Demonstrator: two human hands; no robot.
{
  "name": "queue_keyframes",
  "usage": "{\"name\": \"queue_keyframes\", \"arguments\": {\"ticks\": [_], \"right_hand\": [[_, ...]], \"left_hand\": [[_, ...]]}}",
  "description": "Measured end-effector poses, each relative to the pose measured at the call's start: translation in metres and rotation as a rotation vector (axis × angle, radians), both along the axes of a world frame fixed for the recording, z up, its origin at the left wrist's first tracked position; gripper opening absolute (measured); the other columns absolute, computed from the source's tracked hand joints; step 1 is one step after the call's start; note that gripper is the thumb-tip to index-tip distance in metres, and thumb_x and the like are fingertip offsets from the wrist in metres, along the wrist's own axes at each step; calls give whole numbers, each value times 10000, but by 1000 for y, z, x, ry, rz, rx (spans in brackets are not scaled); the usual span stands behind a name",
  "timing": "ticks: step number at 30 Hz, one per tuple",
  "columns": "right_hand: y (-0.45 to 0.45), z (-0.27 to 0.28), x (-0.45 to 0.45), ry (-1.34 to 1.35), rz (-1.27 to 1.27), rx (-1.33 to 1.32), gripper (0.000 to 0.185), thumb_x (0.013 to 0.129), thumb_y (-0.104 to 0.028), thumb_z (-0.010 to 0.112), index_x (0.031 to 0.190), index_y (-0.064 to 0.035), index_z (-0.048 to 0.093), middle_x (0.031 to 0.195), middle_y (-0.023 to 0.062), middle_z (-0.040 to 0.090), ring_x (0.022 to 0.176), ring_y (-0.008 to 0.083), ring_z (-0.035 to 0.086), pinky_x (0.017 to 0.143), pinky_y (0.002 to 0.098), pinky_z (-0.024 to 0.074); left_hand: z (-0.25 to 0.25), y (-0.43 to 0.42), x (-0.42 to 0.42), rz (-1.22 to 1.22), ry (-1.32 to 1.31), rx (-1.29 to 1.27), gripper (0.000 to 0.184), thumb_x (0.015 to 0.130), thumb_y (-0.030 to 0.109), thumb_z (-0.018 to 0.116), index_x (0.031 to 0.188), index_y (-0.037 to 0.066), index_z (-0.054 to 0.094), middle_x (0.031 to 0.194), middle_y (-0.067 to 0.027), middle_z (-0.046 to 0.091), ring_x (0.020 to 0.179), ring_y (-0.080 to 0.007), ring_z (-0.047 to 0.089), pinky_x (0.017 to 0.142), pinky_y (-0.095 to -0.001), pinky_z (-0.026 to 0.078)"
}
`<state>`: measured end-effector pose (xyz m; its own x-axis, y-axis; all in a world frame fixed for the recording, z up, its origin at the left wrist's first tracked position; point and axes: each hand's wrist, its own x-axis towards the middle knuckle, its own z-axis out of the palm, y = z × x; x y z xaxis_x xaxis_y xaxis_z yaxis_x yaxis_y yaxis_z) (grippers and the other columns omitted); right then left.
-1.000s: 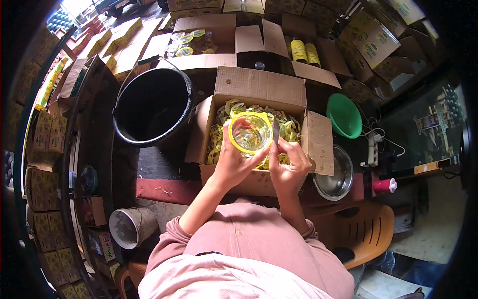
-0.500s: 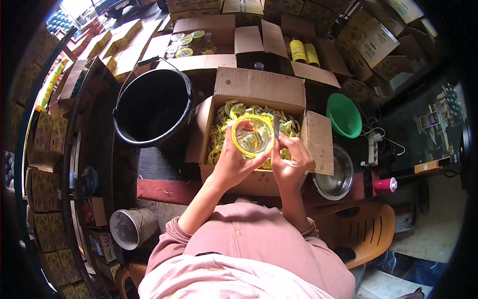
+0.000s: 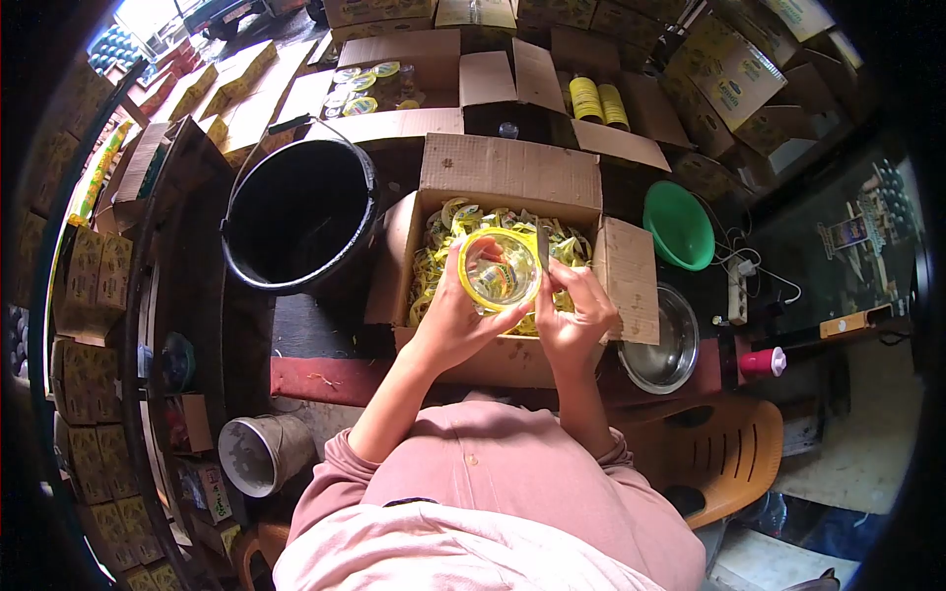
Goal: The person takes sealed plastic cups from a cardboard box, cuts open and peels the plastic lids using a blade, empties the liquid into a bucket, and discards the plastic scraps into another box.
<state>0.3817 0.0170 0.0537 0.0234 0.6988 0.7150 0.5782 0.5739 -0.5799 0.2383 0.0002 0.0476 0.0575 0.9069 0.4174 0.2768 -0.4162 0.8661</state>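
Observation:
My left hand (image 3: 461, 317) is closed round the side of a clear plastic cup (image 3: 501, 271) with a yellow rim. The cup's round opening faces the camera. In my right hand (image 3: 575, 313) is a knife (image 3: 543, 246), its dark, narrow blade pointing up beside the cup's right edge. Both hands are over the near side of an open cardboard box (image 3: 512, 167). Yellow and clear plastic scraps (image 3: 443, 241) fill that box.
A large black bucket (image 3: 370, 212) stands left of the box. To the right are a green bowl (image 3: 680, 225), a metal bowl (image 3: 693, 340) and a power strip (image 3: 737, 291). Behind, one carton holds lidded cups (image 3: 361, 105), another yellow rolls (image 3: 586, 99).
The cup has shifted slightly right and tilted a little since the first frame. Both hands keep their hold. The whole view has shifted slightly.

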Motion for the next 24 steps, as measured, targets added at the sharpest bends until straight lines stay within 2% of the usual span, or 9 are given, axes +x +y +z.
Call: {"name": "queue_keyframes", "arguments": {"ticks": [6, 9, 12, 15, 18, 21, 24], "right_hand": [[-5, 0, 3, 32, 37, -51, 216, 645, 61, 658, 840, -29, 628, 684, 86, 590, 583, 189, 589, 541, 267, 460], [1, -2, 5, 42, 28, -13, 200, 653, 70, 652, 832, -15, 625, 671, 92, 585, 574, 180, 585, 539, 264, 456], [3, -1, 6, 79, 78, -38, 192, 647, 78, 648, 820, -3, 623, 668, 95, 584, 575, 171, 583, 531, 259, 451], [-2, 0, 6, 98, 88, -71, 198, 631, 85, 645, 811, 4, 622, 673, 95, 586, 583, 171, 583, 529, 258, 445], [-4, -3, 7, 105, 95, -74, 201, 628, 87, 640, 810, 6, 621, 676, 94, 587, 588, 172, 582, 534, 258, 444], [-3, -2, 8, 118, 119, -97, 201, 633, 86, 635, 815, 2, 624, 678, 95, 588, 589, 173, 582, 540, 260, 444], [-2, 4, 6, 107, 79, -99, 128, 660, 26, 678, 770, 19, 614, 673, 89, 596, 564, 149, 572, 532, 250, 441]], "left_hand": [[1, 1, 0, -14, -8, -26, 650, 662, 171, 730, 1155, -19, 350, 1032, -138, 433, 984, -235, 475, 877, -326, 381], [2, 0, 3, -74, -24, -22, 611, 663, 133, 716, 1154, 8, 374, 1051, -98, 421, 993, -190, 473, 871, -304, 389], [3, 1, 1, -104, -18, -16, 626, 664, 131, 716, 1166, 5, 364, 1051, -92, 423, 1000, -185, 470, 880, -297, 383], [-6, 4, -2, -132, -134, -40, 631, 656, 172, 727, 1154, -2, 381, 1050, -121, 440, 995, -222, 471, 886, -319, 369], [-3, 3, -4, -157, -184, -81, 627, 658, 170, 720, 1160, 7, 381, 1059, -117, 443, 1001, -215, 467, 891, -318, 363], [-5, 5, -7, -255, -161, -88, 648, 649, 176, 727, 1172, 14, 379, 1071, -112, 446, 1016, -203, 460, 902, -313, 357], [-6, 5, -3, -325, -246, -103, 665, 645, 182, 731, 1183, 20, 377, 1077, -103, 455, 1024, -193, 457, 908, -307, 355]]}}
